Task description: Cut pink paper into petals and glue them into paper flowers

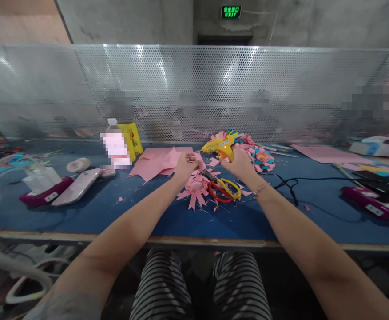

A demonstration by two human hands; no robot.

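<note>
My right hand (239, 163) is closed round the handle of a yellow glue gun (220, 148), whose nozzle points left toward my left hand. My left hand (185, 165) pinches a small pink paper piece (198, 161) near the nozzle tip. Just below both hands a pink paper flower (196, 186) lies on the blue table (168, 218). Two pairs of scissors, with red and yellow handles (224, 189), rest beside the flower, under my right wrist.
Pink paper sheets (157, 162) lie behind my left hand. A finished multicoloured paper flower (259, 155) sits at the right. A black cable (294, 182) runs right from the gun. A phone (77, 186) and a tissue box (43, 186) lie left. A perforated metal screen (194, 89) closes the back.
</note>
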